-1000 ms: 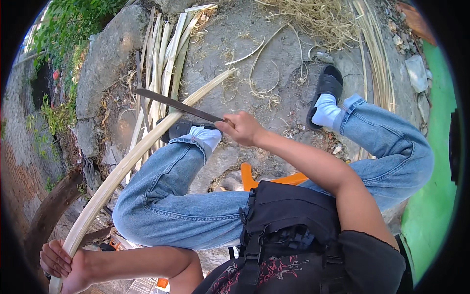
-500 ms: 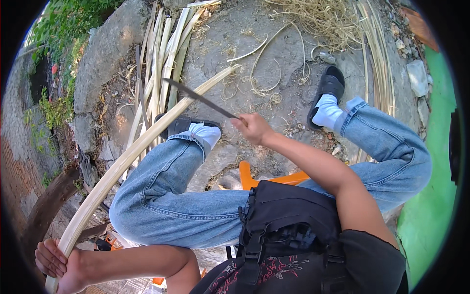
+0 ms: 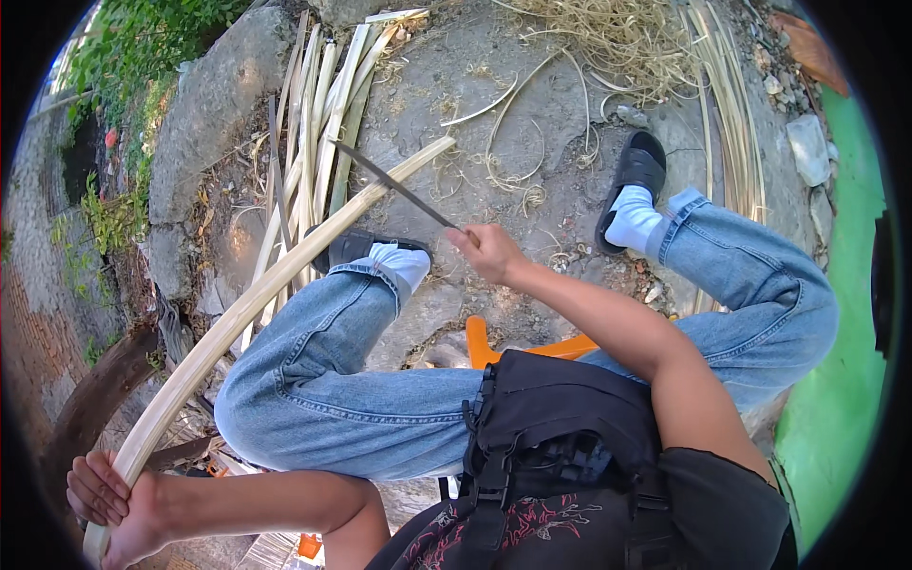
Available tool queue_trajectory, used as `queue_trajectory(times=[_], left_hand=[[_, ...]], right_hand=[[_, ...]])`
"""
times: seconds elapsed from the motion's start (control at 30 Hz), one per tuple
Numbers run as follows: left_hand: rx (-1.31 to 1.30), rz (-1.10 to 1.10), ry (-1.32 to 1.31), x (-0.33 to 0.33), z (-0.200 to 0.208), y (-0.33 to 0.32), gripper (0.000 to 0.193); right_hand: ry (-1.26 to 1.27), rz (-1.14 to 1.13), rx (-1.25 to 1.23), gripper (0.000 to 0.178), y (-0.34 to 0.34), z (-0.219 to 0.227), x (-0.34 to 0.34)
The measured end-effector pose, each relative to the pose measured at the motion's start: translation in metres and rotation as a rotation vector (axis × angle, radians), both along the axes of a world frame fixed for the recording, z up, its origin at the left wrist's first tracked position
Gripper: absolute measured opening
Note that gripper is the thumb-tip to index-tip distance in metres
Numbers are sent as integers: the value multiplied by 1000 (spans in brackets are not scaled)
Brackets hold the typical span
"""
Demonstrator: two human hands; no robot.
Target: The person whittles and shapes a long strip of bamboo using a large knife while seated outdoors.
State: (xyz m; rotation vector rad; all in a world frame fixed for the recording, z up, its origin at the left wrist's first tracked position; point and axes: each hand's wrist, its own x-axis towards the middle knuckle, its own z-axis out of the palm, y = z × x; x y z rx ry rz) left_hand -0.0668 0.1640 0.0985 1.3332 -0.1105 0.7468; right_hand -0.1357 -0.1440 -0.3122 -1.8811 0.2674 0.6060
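Note:
My left hand (image 3: pixel 116 505), at the lower left, is wrapped round the near end of a long pale bamboo strip (image 3: pixel 255 302). The strip runs up and to the right past my left knee, over the sandal, and its far end hangs above the ground. In front of me my right hand (image 3: pixel 489 255) is closed on the handle end of a knife (image 3: pixel 404 191) with a narrow dark blade; the fingers hide the handle. The blade slants up and left and crosses the strip close to its far end.
Split strips (image 3: pixel 318 114) lie piled beyond my left foot, and another bundle (image 3: pixel 733 114) lies at the right. Curly shavings (image 3: pixel 627 43) heap at the top. An orange stool-like piece (image 3: pixel 480 344) shows between my legs. Rough stone (image 3: pixel 218 104) borders the left.
The strip's far end has dipped slightly, down and left. The knife has shifted a little to the right, with its tip higher. Both hands keep their grips.

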Motion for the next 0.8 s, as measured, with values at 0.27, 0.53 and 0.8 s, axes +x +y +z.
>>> queue_trajectory(times=[0.27, 0.53, 0.8], left_hand=[[15, -352, -77, -6, -7, -17, 54], [40, -258, -80, -8, -10, -14, 64], [86, -50, -88, -16, -8, -35, 67]], right_hand=[[200, -60, -7, 78, -9, 1, 23], [-230, 193, 216, 68, 43, 110, 31], [259, -113, -158, 80, -11, 0, 18]])
